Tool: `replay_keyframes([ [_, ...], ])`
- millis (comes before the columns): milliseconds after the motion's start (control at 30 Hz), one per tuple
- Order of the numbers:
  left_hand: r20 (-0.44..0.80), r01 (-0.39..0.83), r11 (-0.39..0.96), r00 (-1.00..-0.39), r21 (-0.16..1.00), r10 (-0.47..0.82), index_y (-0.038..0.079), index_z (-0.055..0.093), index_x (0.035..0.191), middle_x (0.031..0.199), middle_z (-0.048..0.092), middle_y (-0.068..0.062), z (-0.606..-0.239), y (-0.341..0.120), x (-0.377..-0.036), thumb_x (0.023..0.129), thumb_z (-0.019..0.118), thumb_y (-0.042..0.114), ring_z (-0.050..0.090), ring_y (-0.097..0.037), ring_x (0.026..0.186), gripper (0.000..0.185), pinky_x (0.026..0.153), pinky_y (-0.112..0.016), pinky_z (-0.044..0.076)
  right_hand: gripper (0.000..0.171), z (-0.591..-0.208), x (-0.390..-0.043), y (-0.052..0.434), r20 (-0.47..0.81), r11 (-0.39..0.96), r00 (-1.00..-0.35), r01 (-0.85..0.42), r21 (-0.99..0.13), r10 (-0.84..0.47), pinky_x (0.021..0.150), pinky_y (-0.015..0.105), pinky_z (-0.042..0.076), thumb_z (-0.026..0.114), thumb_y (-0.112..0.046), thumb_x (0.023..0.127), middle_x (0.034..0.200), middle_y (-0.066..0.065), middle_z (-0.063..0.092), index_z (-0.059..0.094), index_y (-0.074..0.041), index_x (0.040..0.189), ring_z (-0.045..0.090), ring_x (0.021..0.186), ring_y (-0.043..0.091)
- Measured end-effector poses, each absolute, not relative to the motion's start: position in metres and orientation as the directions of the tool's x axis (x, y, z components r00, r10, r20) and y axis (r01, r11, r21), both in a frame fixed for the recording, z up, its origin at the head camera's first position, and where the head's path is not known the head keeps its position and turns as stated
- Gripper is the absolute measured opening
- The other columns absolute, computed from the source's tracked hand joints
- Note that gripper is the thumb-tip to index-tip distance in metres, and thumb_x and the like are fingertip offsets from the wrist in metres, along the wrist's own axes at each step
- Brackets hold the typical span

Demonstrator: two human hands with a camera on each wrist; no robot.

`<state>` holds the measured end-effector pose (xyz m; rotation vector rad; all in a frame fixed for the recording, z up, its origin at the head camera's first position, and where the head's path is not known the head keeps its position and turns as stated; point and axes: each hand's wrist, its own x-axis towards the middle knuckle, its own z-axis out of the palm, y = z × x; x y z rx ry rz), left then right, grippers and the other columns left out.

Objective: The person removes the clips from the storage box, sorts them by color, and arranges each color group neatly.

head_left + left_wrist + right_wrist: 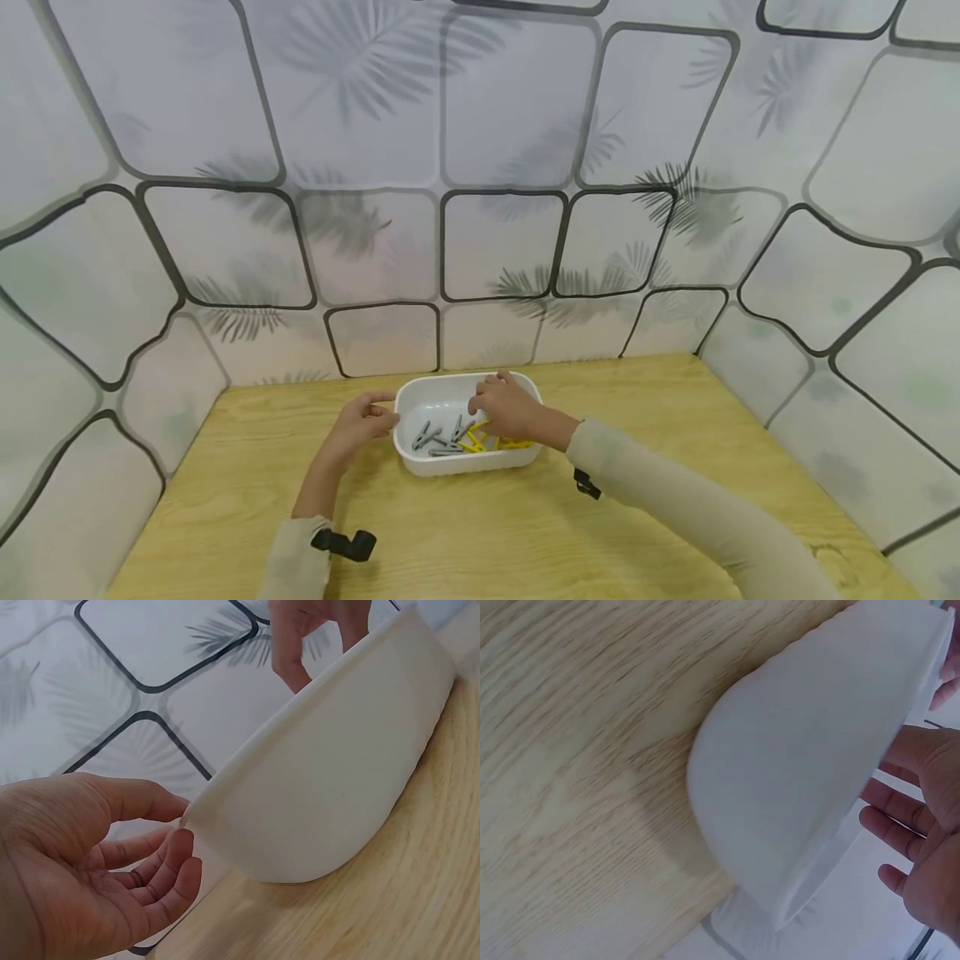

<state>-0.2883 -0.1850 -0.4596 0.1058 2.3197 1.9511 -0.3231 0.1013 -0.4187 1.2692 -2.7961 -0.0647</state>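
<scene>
A white plastic basin (420, 464) stands on the table, with grey clothespins (442, 440) on its left side and yellow clothespins (474, 440) toward its right. At the basin's left end, my left hand (363, 425) pinches the rim; in the left wrist view, fingers (178, 862) curl close to that edge. My right hand (510, 408) reaches over the right side into the basin, beside the yellow clothespins. The right wrist view shows loosely bent fingers (896, 832) behind the basin wall. Thumb and fingertips are partly hidden there, so whether they hold a clothespin is unclear.
The wooden table (450, 542) extends around the basin. A patterned wall covering (495, 250) rises behind the table and along both sides. Dark wrist cameras (343, 543) are strapped over the beige sleeves (675, 492).
</scene>
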Motion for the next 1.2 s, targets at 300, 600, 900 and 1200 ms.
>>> replay_keyframes([
  [300,-0.067,-0.049,0.154,-0.991,0.987,0.116,-0.008,0.048,0.142,0.103,0.064,-0.01,-0.455,-0.181,-0.285,0.097,0.063,0.006,0.063,-0.011,0.086,0.049,0.094,-0.044,0.057,0.02,-0.43,-0.333,0.112,0.031,0.621,-0.624,-0.771,0.143,-0.781,0.098,0.048,0.043,0.083,-0.022,0.086,0.104,0.0,0.067,0.077,-0.022,0.105,0.056,0.099,0.02],
  [600,-0.065,-0.046,0.17,-0.992,0.984,0.106,-0.006,0.049,0.142,0.102,0.064,-0.01,-0.455,-0.182,-0.292,0.097,0.062,0.006,0.064,-0.014,0.086,0.048,0.093,-0.041,0.057,0.028,-0.43,-0.342,0.11,0.001,0.592,-0.61,-0.769,0.243,-0.793,0.099,0.049,0.047,0.085,-0.038,0.08,0.105,-0.002,0.065,0.079,-0.025,0.104,0.056,0.101,0.019],
  [900,-0.072,-0.053,0.164,-0.992,0.985,0.108,-0.007,0.048,0.142,0.1,0.065,-0.008,-0.457,-0.181,-0.292,0.096,0.063,0.006,0.064,-0.015,0.086,0.05,0.089,-0.038,0.058,0.023,-0.428,-0.344,0.108,-0.016,0.584,-0.606,-0.774,0.244,-0.795,0.099,0.049,0.048,0.086,-0.036,0.08,0.104,0.001,0.065,0.08,-0.022,0.098,0.056,0.101,0.021],
  [1200,-0.082,-0.064,0.167,-0.991,0.984,0.107,-0.008,0.047,0.143,0.101,0.064,-0.009,-0.461,-0.183,-0.291,0.097,0.063,0.007,0.064,-0.015,0.088,0.051,0.088,-0.036,0.057,0.017,-0.435,-0.341,0.103,-0.01,0.563,-0.577,-0.8,0.209,-0.816,0.102,0.049,0.046,0.082,-0.035,0.086,0.101,0.0,0.063,0.078,-0.022,0.096,0.053,0.098,0.02],
])
